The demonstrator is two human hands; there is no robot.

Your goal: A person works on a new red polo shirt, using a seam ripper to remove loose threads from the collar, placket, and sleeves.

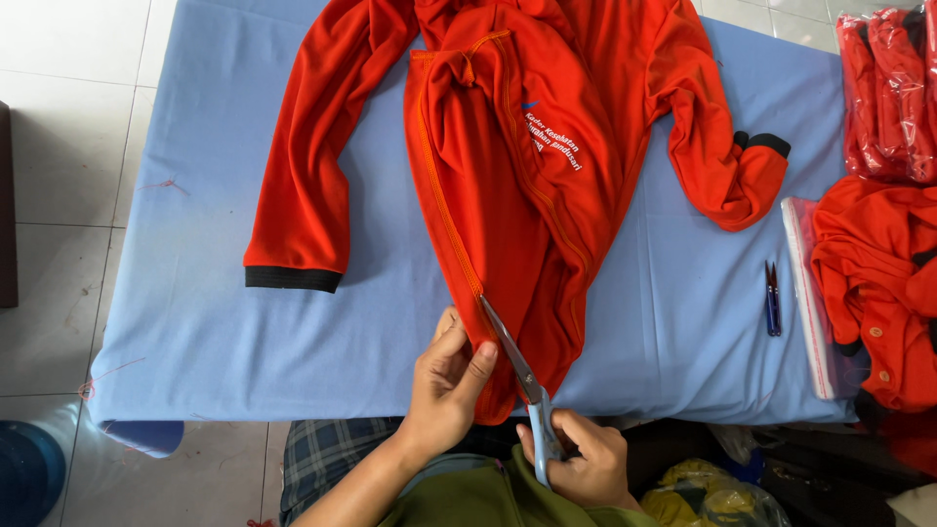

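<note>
An orange long-sleeved shirt (527,166) with black cuffs lies spread and folded on a light blue table (224,322). My left hand (444,385) pinches the shirt's lower edge near the table's front, thumb on top of the fabric. My right hand (576,459) grips a pair of thread snips with grey-blue handles (522,376). Their blades point up and to the left along the stitched seam, right beside my left thumb.
A second small pair of blue snips (772,298) lies on the table to the right. Beside it is a pile of orange garments (878,283) on clear plastic, with bagged orange garments (888,88) behind. White floor tiles lie to the left.
</note>
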